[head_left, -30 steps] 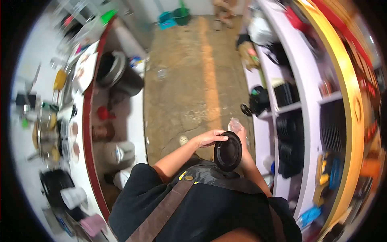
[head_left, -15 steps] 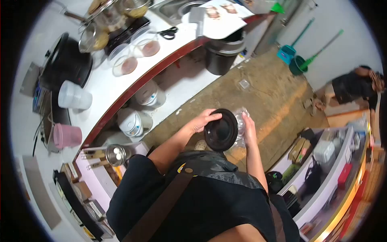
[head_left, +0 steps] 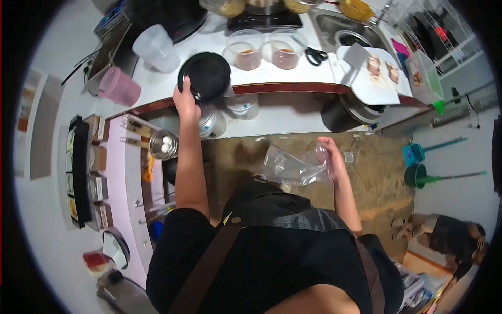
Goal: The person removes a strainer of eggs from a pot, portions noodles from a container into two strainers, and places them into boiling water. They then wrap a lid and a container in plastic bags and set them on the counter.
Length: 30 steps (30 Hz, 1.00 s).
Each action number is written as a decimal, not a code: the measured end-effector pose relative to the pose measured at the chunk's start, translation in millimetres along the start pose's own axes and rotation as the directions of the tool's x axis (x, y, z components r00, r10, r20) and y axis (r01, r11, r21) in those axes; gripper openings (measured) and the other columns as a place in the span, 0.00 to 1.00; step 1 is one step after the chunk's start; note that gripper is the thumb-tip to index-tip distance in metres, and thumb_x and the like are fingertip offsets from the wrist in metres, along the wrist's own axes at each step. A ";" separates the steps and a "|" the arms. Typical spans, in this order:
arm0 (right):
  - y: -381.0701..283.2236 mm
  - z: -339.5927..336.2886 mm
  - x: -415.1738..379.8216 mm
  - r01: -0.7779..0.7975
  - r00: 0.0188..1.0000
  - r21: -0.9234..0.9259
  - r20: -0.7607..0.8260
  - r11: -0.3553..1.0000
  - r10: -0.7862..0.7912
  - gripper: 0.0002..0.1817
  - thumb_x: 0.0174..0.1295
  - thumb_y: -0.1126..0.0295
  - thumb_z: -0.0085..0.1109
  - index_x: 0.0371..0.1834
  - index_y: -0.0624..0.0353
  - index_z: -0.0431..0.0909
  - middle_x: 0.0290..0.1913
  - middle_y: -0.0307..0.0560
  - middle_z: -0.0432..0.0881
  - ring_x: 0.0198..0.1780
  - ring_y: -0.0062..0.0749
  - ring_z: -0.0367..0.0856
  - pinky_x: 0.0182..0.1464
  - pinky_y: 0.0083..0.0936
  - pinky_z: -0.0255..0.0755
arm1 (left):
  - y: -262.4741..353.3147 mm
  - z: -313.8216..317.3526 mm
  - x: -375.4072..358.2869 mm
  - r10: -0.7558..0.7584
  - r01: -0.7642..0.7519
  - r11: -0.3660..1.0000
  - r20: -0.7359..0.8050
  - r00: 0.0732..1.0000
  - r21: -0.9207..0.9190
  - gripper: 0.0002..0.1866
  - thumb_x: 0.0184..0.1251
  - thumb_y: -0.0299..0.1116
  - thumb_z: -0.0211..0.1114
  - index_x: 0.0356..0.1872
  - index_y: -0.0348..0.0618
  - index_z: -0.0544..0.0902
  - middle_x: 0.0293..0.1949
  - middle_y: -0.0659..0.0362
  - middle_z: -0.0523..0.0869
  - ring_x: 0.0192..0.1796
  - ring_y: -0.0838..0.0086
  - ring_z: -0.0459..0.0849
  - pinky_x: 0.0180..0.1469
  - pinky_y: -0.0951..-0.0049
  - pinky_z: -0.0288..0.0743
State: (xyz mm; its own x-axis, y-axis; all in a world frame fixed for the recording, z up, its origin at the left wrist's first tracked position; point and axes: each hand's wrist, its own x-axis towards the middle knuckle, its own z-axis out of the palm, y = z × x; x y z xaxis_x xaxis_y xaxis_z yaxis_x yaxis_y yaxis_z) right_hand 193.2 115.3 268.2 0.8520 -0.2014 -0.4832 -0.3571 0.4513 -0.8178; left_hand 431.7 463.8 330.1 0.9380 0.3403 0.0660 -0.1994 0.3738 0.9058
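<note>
My left hand [head_left: 186, 101] grips the near edge of a round black lid-like piece [head_left: 205, 77], holding it over the front edge of the white counter. Just right of it stand two clear tubs, the left tub [head_left: 248, 55] and the right tub [head_left: 285, 54], with reddish-brown contents. My right hand [head_left: 332, 157] holds a crumpled clear plastic bag [head_left: 295, 166] above the floor, well apart from the counter. A translucent stack of containers [head_left: 156, 48] stands left of the black piece.
Black scissors [head_left: 316, 56] lie beside the right tub. A white cutting board [head_left: 372, 86] with meat pieces juts over the counter's front. Below it stands a dark bin [head_left: 340, 113]. A pink container [head_left: 119, 87] sits at left. Another person [head_left: 455, 238] is at the lower right.
The view has turned toward the counter. My left hand has carried the black piece away from the bag to the counter edge. The bag now hangs spread out from my right hand.
</note>
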 end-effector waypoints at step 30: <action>-121.8 325.6 126.9 0.225 0.841 -0.003 0.505 0.974 -0.193 0.17 0.59 0.74 0.50 0.52 0.60 0.67 0.37 0.45 0.80 0.38 0.23 0.78 0.37 0.21 0.74 | 48.1 12.3 97.8 -0.336 0.037 0.922 0.749 0.571 0.385 0.17 0.53 0.30 0.69 0.42 0.36 0.77 0.31 0.63 0.79 0.33 0.84 0.75 0.35 0.83 0.66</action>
State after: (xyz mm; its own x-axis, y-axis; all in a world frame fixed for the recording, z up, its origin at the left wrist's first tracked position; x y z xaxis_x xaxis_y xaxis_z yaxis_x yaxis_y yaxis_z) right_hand 469.4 317.8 408.3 0.9791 0.1821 -0.0905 -0.1567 0.3921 -0.9065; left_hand 517.3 504.4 385.3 0.8149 -0.5777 0.0470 -0.0396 0.0255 0.9989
